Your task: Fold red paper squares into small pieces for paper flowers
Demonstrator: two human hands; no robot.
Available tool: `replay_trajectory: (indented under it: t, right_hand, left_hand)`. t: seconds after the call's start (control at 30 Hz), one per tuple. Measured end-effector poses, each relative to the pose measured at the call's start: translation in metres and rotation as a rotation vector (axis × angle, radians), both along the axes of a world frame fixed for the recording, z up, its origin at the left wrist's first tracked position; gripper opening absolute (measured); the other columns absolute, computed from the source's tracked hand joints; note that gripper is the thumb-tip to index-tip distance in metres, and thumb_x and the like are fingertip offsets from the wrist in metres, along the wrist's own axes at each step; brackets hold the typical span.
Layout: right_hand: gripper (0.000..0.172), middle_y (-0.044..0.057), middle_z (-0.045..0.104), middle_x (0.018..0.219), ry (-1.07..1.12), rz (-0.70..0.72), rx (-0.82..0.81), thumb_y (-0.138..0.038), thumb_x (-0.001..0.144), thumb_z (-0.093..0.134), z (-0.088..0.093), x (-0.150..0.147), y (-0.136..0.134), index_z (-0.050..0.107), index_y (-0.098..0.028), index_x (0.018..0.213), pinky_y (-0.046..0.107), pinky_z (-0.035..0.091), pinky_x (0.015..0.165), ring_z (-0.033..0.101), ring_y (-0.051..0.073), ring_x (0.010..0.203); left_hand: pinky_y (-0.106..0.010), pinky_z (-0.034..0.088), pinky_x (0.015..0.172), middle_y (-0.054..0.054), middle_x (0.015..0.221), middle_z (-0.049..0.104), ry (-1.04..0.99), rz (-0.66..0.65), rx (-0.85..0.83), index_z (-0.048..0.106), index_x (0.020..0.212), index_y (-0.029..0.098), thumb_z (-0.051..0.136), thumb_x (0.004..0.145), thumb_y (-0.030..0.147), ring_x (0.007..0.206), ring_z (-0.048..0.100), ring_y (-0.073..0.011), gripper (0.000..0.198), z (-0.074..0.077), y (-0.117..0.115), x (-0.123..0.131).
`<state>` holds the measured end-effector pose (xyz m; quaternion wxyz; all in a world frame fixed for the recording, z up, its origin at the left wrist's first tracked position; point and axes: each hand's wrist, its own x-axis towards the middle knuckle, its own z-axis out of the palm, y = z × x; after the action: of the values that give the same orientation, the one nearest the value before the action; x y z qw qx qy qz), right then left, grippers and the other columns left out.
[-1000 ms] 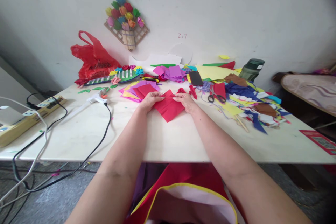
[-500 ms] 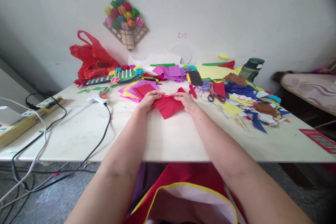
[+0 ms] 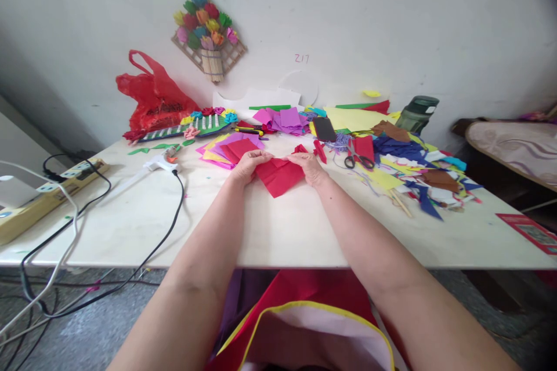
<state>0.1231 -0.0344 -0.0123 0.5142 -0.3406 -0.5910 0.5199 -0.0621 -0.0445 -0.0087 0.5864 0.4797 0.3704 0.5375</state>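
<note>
A red sheet (image 3: 279, 178) lies between my two hands near the middle of the table, one corner pointing toward me and its far edge turned over. My left hand (image 3: 251, 164) pinches its left end, and my right hand (image 3: 308, 166) grips the right end. Behind my left hand is a fanned stack of pink, yellow, purple and red sheets (image 3: 215, 153). Small red pieces (image 3: 319, 151) sit just beyond my right hand. Scissors (image 3: 359, 160) with dark handles rest farther right.
A white glue gun (image 3: 162, 163) and its black cable lie left, near a power strip (image 3: 52, 200). Colourful scraps (image 3: 435, 177) cover the right side. A phone (image 3: 324, 129), green bottle (image 3: 418, 115) and red bag (image 3: 152, 95) stand or lie at the back.
The far edge of the red sheet has shifted slightly between my fingers, with a small folded point now showing. Both hands stay in nearly the same place.
</note>
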Motion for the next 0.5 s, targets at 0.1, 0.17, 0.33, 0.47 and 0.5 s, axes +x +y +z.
replay_trajectory:
  t: [0.1,0.17,0.33,0.47,0.5]
  right_hand:
    - [0.021,0.003,0.067,0.069,-0.042,-0.025,-0.023,-0.031,0.054,0.068,-0.0001,-0.0012,-0.0001,0.07,-0.017,0.07,0.03,0.042,0.075,0.059,0.017,0.076]
    - [0.024,0.002,0.067,0.069,-0.046,-0.029,-0.037,-0.032,0.054,0.069,0.0,-0.0015,-0.0002,0.07,-0.017,0.072,0.029,0.042,0.072,0.059,0.016,0.073]
    - [0.033,0.003,0.067,0.079,-0.018,-0.057,-0.045,-0.042,0.06,0.066,-0.0013,0.0003,0.0025,0.069,-0.018,0.082,0.028,0.043,0.074,0.059,0.018,0.085]
    - [0.044,0.005,0.066,0.073,-0.036,-0.081,-0.113,-0.057,0.065,0.057,-0.0036,0.0012,0.0057,0.068,-0.017,0.079,0.03,0.045,0.068,0.061,0.02,0.077]
    - [0.046,0.005,0.066,0.069,-0.06,-0.077,-0.119,-0.059,0.065,0.055,-0.0038,0.001,0.0058,0.067,-0.016,0.078,0.03,0.046,0.066,0.061,0.02,0.073]
  left_hand:
    - [-0.025,0.045,0.058,-0.002,0.064,0.063,0.028,0.007,0.015,0.06,0.074,0.014,0.076,0.047,0.023,0.056,0.058,-0.0128,0.033,0.0004,-0.0008,0.0004]
    - [-0.026,0.046,0.059,-0.001,0.065,0.063,0.03,0.011,0.03,0.06,0.079,0.014,0.076,0.046,0.022,0.057,0.059,-0.0131,0.038,0.0,-0.0001,0.0001]
    - [-0.027,0.047,0.061,-0.003,0.072,0.066,0.067,-0.011,0.07,0.06,0.092,0.014,0.077,0.048,0.024,0.061,0.061,-0.0141,0.048,-0.0018,0.0015,-0.0011]
    - [-0.027,0.047,0.06,-0.004,0.074,0.066,0.084,-0.016,0.078,0.06,0.098,0.013,0.078,0.047,0.027,0.06,0.061,-0.0137,0.056,-0.0015,0.0002,-0.0003]
    - [-0.027,0.047,0.06,-0.004,0.074,0.067,0.086,-0.017,0.081,0.06,0.099,0.013,0.078,0.047,0.027,0.06,0.061,-0.0137,0.057,-0.0013,-0.0001,0.0001]
